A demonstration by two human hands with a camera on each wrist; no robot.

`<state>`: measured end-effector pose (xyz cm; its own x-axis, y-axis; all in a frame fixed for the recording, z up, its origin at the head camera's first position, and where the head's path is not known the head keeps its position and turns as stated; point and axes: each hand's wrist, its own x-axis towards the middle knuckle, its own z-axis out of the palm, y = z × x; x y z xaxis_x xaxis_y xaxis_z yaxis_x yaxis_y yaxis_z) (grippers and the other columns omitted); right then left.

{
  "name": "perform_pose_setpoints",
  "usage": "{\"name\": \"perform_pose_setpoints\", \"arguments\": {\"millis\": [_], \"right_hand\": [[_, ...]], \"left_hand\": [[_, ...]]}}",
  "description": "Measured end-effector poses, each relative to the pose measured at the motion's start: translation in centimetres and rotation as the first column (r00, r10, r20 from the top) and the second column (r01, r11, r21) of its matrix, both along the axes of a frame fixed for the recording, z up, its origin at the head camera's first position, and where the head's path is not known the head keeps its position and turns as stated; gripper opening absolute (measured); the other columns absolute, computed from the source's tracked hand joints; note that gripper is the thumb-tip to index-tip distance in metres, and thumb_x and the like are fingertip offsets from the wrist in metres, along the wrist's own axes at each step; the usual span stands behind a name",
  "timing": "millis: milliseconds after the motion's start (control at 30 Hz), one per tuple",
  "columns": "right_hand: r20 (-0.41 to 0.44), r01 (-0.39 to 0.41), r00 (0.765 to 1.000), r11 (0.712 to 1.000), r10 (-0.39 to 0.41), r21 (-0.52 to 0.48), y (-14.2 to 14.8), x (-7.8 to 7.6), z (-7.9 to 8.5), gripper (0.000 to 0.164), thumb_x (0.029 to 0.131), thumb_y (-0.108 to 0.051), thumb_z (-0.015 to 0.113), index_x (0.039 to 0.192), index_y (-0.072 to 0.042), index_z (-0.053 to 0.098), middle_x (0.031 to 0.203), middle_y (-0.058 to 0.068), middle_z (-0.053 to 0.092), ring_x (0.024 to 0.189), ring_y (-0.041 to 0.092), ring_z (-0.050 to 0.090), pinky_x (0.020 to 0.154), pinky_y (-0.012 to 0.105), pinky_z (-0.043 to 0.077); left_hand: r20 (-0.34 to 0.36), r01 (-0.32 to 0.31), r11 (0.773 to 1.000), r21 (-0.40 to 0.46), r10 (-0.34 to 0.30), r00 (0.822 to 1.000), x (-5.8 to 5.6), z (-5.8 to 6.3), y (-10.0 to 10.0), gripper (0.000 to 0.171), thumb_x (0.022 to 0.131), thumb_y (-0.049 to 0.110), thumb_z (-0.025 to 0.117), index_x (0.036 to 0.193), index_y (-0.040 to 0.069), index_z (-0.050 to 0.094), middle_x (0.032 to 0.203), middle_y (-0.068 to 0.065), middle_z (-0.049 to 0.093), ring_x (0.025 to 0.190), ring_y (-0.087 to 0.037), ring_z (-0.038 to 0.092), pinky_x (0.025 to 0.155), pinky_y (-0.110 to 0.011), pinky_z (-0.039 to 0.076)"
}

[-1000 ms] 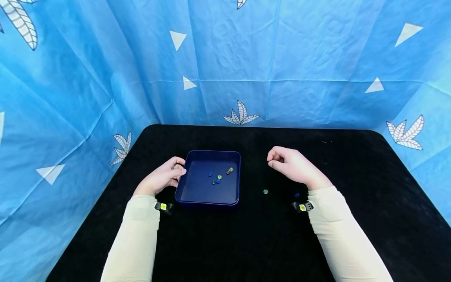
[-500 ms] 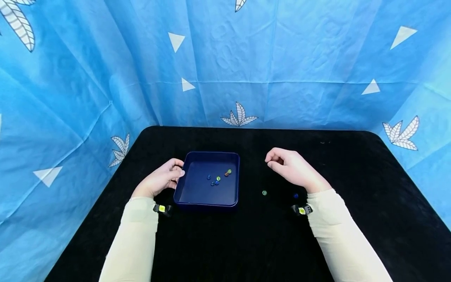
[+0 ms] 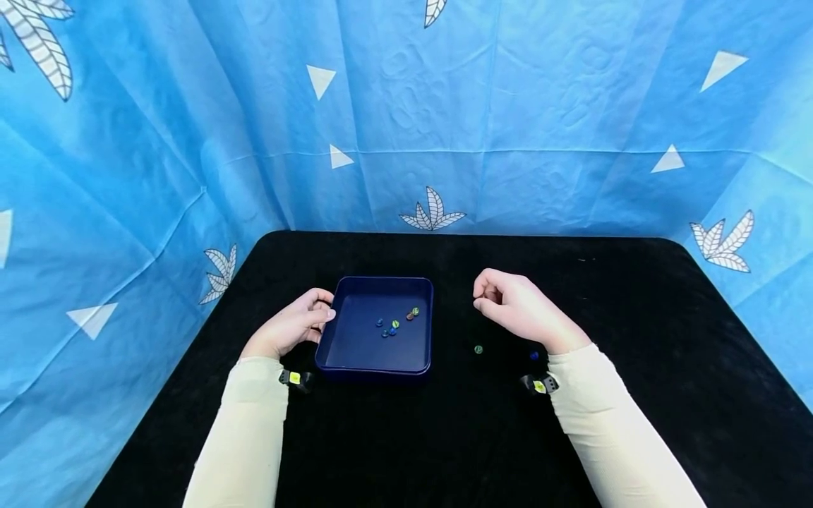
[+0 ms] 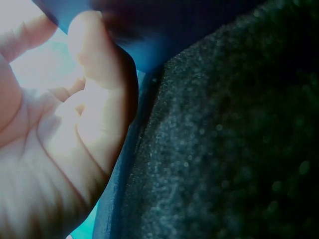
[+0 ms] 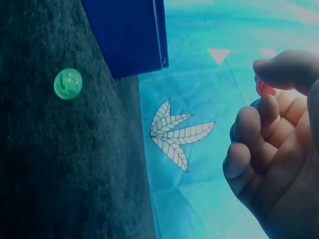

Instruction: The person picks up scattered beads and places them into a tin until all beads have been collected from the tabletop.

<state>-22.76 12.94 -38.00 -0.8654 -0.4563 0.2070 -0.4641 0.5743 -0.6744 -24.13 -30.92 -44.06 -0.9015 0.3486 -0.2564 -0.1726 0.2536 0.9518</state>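
My left hand [image 3: 288, 326] grips the left wall of a dark blue square tray [image 3: 368, 357], thumb at the rim. In the left wrist view, the thumb overlaps the tray's blue side [image 4: 149, 47]. Several glass marbles lie inside, among them a yellow-green marble [image 3: 396, 324], a blue marble [image 3: 380, 322] and a brown marble [image 3: 410, 317]. Right of the tray, my right hand [image 3: 524, 310] is raised over the table, pinching a small red marble [image 5: 263, 88] between thumb and forefinger. The other fingers are curled. From the head view this marble is hidden.
On the black cloth-covered table [image 3: 381, 444], a green marble [image 3: 478, 349] lies between the tray and my right wrist. A dark blue marble [image 3: 534, 355] sits close by that wrist. A blue curtain [image 3: 540, 106] with white leaves and triangles hangs behind.
My right hand has shifted slightly left, toward the tray, with its pinch kept. The left hand and the tray have stayed in place; the head view has moved a little.
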Motion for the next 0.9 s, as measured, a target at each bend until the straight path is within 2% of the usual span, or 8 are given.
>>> {"name": "perform_pose_setpoints", "arguments": {"millis": [200, 367, 600, 900], "right_hand": [[-0.020, -0.010, 1.000, 1.000, 0.010, 0.005, -0.6, 0.3, 0.1, 0.011, 0.093, -0.018, 0.070, 0.092, -0.023, 0.060, 0.073, -0.005, 0.052, 0.058, 0.013, 0.048, 0.059, 0.032, 0.044], [-0.015, -0.028, 1.000, 1.000, 0.028, -0.007, -1.3, 0.5, 0.2, 0.008, 0.095, -0.020, 0.068, 0.097, -0.023, 0.061, 0.080, -0.007, 0.059, 0.064, 0.013, 0.053, 0.063, 0.033, 0.047], [-0.019, -0.027, 0.999, 0.999, 0.027, -0.020, -2.3, 0.6, 0.9, 0.013, 0.094, -0.016, 0.068, 0.101, -0.024, 0.060, 0.086, -0.006, 0.062, 0.070, 0.015, 0.058, 0.067, 0.037, 0.050], [-0.007, -0.051, 0.999, 0.999, 0.051, -0.013, -4.7, 0.4, 1.3, 0.010, 0.095, -0.018, 0.068, 0.102, -0.024, 0.062, 0.086, -0.006, 0.063, 0.071, 0.020, 0.059, 0.065, 0.037, 0.050]], "left_hand": [[-0.002, 0.002, 1.000, -0.001, -0.002, 1.000, -0.2, 0.0, 0.1, 0.042, 0.103, 0.016, 0.058, 0.135, 0.001, 0.037, 0.115, -0.025, 0.051, 0.077, -0.025, 0.062, 0.067, -0.040, 0.057], [0.006, 0.000, 1.000, -0.013, 0.000, 1.000, -0.1, 0.0, -0.1, 0.042, 0.103, 0.017, 0.058, 0.135, 0.000, 0.037, 0.113, -0.023, 0.052, 0.077, -0.025, 0.062, 0.067, -0.040, 0.057], [0.006, 0.000, 1.000, -0.005, 0.000, 1.000, -0.1, 0.0, -0.2, 0.041, 0.103, 0.017, 0.058, 0.135, 0.000, 0.037, 0.111, -0.022, 0.054, 0.076, -0.024, 0.062, 0.066, -0.040, 0.057], [-0.005, 0.005, 1.000, 0.002, -0.005, 1.000, -0.2, -0.2, -0.2, 0.046, 0.102, 0.018, 0.059, 0.136, -0.001, 0.035, 0.114, -0.022, 0.052, 0.078, -0.026, 0.062, 0.068, -0.041, 0.057]]}}
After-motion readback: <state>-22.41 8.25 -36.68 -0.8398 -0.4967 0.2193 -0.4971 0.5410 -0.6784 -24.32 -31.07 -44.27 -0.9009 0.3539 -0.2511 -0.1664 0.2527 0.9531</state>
